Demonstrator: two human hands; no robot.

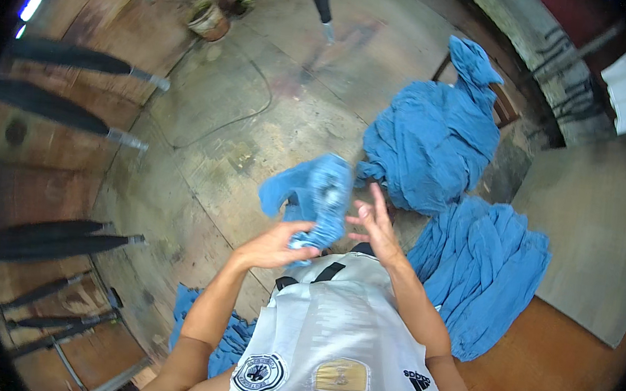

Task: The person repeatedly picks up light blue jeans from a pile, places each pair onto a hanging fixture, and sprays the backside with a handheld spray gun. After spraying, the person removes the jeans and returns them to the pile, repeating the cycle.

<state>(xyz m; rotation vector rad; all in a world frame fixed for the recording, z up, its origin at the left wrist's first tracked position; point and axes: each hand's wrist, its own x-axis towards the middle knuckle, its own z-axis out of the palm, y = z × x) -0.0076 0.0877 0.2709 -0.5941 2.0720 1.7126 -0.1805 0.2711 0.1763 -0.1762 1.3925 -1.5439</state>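
Note:
A bunched blue denim garment (321, 189), with faded pale patches, hangs in front of my body and is a little blurred. My left hand (276, 245) grips its near end, thumb on one side and fingers on the other. To the right of the garment, my right hand (376, 228) is apart from it, with fingers spread and nothing in them. Just beyond that hand lies a large heap of blue denim (435, 143), piled over a wooden chair (504, 108).
More blue denim (479, 272) drapes at the right beside a grey board (588, 229). Another blue pile (231, 342) lies by my left elbow. Long dark padded arms (58, 107) jut in from the left. A bucket (209, 21) and a hose (267, 89) are on the concrete floor (212, 148).

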